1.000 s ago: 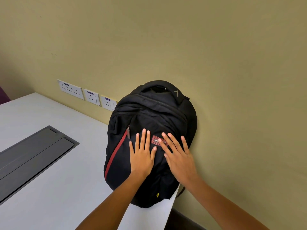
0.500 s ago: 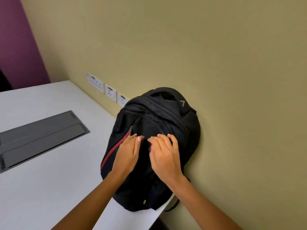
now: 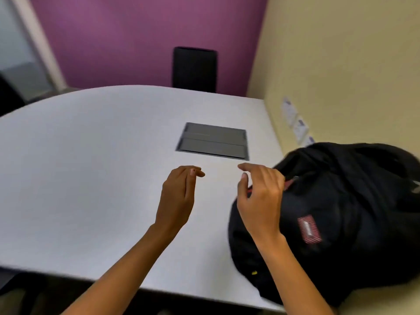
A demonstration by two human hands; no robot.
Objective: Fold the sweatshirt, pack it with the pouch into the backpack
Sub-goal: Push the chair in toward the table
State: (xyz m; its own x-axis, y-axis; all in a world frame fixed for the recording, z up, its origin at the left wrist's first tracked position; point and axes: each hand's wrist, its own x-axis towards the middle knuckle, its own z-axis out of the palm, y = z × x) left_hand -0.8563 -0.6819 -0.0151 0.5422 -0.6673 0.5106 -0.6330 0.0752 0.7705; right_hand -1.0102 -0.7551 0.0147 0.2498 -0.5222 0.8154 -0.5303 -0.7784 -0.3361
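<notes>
Backpack [image 3: 341,201], black, red patch [image 3: 309,228] on front, lies at right end of desk [image 3: 91,167] against yellow wall, bottom overhanging near edge. Left hand [image 3: 179,196] hovers over desk, fingers [image 3: 193,172] relaxed, together, holding nothing. Right hand [image 3: 261,196] at backpack's left side, fingers loosely curled, gripping nothing (contact with fabric unclear, view blurred). Grey hatch [image 3: 213,142] set in desk beyond hands.
</notes>
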